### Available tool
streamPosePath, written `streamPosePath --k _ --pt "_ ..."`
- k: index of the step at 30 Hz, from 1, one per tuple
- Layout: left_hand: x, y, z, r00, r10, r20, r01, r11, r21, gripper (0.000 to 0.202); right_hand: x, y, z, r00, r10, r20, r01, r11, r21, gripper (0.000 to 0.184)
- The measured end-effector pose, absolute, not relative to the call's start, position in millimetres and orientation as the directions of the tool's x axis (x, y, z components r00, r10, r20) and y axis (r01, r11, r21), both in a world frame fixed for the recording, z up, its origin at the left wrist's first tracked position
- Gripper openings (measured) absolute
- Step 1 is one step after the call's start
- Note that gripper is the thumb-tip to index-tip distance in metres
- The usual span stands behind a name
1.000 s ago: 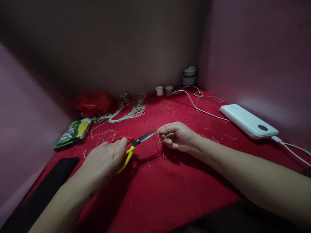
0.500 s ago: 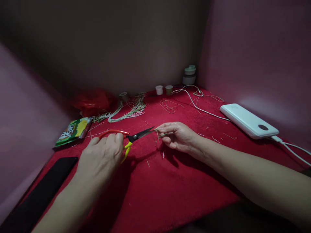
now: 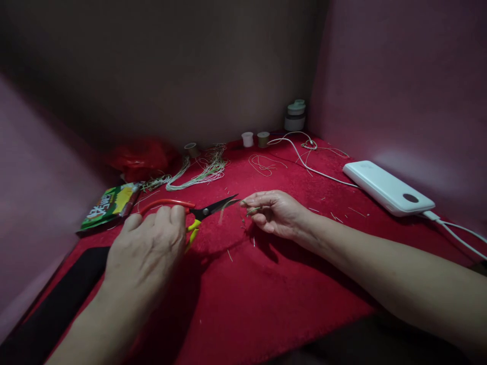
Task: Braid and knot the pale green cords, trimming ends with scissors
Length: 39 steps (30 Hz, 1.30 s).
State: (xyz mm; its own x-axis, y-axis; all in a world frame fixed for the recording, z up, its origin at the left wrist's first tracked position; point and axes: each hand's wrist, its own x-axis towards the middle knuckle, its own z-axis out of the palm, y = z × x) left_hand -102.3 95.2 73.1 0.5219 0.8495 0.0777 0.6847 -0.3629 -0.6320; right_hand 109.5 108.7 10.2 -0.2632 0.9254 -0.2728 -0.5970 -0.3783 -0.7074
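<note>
My left hand (image 3: 148, 253) is wrapped round the handles of the scissors (image 3: 200, 212), which have red and yellow grips and dark blades. Their blades look nearly together and point toward my right hand (image 3: 276, 210), their tips just short of its fingers. A short light strand (image 3: 223, 209) hangs blurred at the blades. Thumb and fingers of my right hand pinch a thin green cord (image 3: 253, 210), whose loose ends dangle below the fingertips. Much of the cord is hidden by the fingers.
On the red cloth (image 3: 243, 304) lie a bundle of pale cords (image 3: 205, 175), several thread snippets, a green packet (image 3: 110, 205), a dark flat object (image 3: 64, 299) and a white power bank (image 3: 388, 187) with cables. Spools (image 3: 247, 139) and a lidded container (image 3: 295, 115) stand behind.
The scissors and my left hand have drawn back slightly to the left, away from my right fingers. A short strand now hangs at the blades. My right hand keeps its pinch.
</note>
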Motion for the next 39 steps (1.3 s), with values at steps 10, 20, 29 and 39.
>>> streamPosePath --k 10,20,29,39 --pt "-102.8 92.5 74.4 0.564 0.825 0.042 0.641 -0.405 -0.652 0.032 105.8 105.5 17.5 -0.245 0.918 -0.312 -0.607 -0.396 -0.689 0.012" --pt "-99.4 97.6 69.9 0.546 0.838 0.01 0.672 -0.431 -0.603 0.033 104.6 106.5 17.4 -0.252 0.916 -0.313 -0.572 -0.402 -0.715 0.007" --pt "-99.6 97.7 68.7 0.522 0.853 -0.019 0.669 -0.423 -0.611 0.033 103.6 106.9 15.7 -0.26 0.918 -0.298 -0.58 -0.396 -0.712 0.013" --pt "-98.3 95.9 67.2 0.524 0.852 -0.02 0.665 -0.423 -0.616 0.034 102.7 105.5 18.8 -0.256 0.916 -0.307 -0.58 -0.4 -0.71 0.021"
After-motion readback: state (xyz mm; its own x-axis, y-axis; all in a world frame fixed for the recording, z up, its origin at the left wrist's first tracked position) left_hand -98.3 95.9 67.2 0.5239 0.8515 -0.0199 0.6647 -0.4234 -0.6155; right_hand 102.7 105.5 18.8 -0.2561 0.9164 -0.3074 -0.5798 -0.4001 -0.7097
